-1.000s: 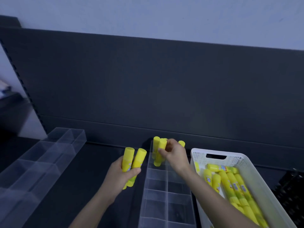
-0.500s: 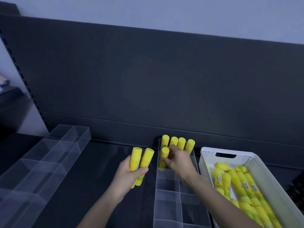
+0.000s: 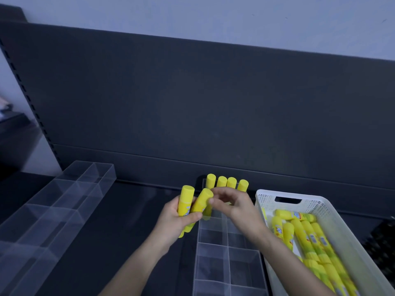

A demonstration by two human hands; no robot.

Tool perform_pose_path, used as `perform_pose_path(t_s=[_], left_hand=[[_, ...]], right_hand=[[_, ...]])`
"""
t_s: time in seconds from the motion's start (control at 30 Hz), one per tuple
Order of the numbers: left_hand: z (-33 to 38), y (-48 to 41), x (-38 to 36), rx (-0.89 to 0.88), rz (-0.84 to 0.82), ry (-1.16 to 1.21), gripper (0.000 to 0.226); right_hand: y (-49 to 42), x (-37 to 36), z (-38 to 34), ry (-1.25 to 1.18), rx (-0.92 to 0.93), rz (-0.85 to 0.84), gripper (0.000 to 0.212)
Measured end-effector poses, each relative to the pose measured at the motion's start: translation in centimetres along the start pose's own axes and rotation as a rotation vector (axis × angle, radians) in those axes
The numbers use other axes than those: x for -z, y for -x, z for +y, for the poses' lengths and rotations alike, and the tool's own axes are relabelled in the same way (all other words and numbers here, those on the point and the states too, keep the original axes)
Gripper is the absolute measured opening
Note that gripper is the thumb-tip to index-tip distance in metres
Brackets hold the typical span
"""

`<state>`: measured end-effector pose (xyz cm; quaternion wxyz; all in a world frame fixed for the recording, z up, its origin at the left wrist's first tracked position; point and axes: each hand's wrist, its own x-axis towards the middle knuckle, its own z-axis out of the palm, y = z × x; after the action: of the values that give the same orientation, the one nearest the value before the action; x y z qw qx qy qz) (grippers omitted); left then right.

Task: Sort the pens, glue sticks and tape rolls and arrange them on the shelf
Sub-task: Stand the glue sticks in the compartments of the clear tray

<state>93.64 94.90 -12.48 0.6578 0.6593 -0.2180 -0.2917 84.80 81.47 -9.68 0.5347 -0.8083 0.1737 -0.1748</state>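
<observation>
Dark shelf (image 3: 132,210): my left hand (image 3: 177,218) clamps two glue sticks (image 3: 193,205); my right hand (image 3: 233,205), fingers apart, must pinch one for the clear organizer (image 3: 227,253).

This looks like a shop aisle, or a mock-up of one. The dark metal back panel (image 3: 192,99) rises behind a flat dark shelf (image 3: 132,210), and at the left edge runs a slotted upright (image 3: 25,92), the punched-hole rail that retail gondola shelving hangs from. On the shelf sit clear acrylic divider trays: one (image 3: 226,253) in the middle with a row of identical yellow glue sticks (image 3: 226,182) standing in its far compartment, another (image 3: 53,208) to the left. A white perforated stock basket (image 3: 352,242) at the right is full of the same glue sticks lying loose, like stationery stock. A plain pale wall (image 3: 213,16) shows above the panel
</observation>
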Motion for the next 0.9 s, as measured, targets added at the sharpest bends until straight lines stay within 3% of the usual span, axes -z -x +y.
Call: perform_pose_path(t_s=[0.13,0.23,0.33,0.43,0.57,0.73,0.9], left_hand=[[0.2,0.1,-0.9,-0.028,-0.067,-0.025,0.023],[-0.1,-0.6,0.0,-0.041,0.049,-0.082,0.017],[-0.5,-0.8,1.1,-0.037,0.13,-0.179,0.014],[-0.7,-0.3,1.1,0.011,0.121,-0.174,0.024],[-0.8,-0.1,1.1,0.083,0.087,-0.026,0.013],[-1.7,0.0,1.8,-0.066,0.051,-0.091,0.003],[-1.8,-0.2,1.3,-0.126,0.035,-0.093,0.02]], right_hand=[[-0.1,0.5,-0.2,0.015,0.025,-0.044,0.006],[-1.0,2.4,-0.3,-0.002,0.033,0.111,0.01],[-2.3,4.1,-0.2,0.189,0.033,0.226,0.005],[-3.1,3.2,1.1,0.401,0.008,0.162,0.014],[-3.1,1.5,3.2,0.551,-0.045,0.099,0.032],[-3.0,1.3,3.9,0.57,-0.055,0.1,0.036],[-2.8,1.3,3.9,0.599,-0.037,0.072,0.036]])
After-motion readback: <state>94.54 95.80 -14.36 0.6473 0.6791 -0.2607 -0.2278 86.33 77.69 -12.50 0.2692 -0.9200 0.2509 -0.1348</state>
